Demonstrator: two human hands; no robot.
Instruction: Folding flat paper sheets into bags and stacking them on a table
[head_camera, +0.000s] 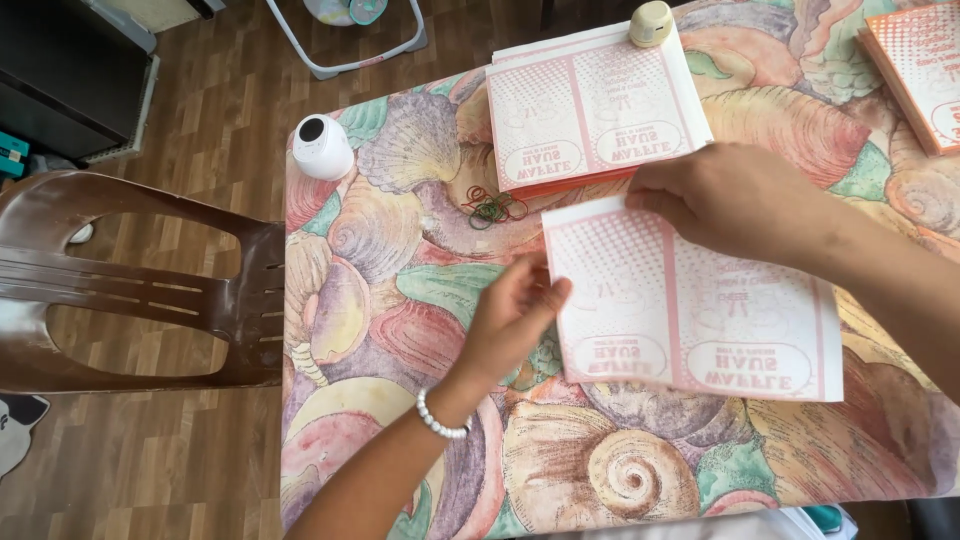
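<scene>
The paper sheet sat in the middle-right of the frame, a white rectangle printed with pink dot patterning, pink border lines and rounded pink label shapes along its lower edge. A vertical pink stripe split it into 2 panels. It lay nearly flat, just above or on the shell-patterned tablecloth, its long side running left to right and dipping slightly toward the right. Its left edge was pinched at about mid-height, and its upper edge was held down near the centre. The print appeared upside down from this view.
</scene>
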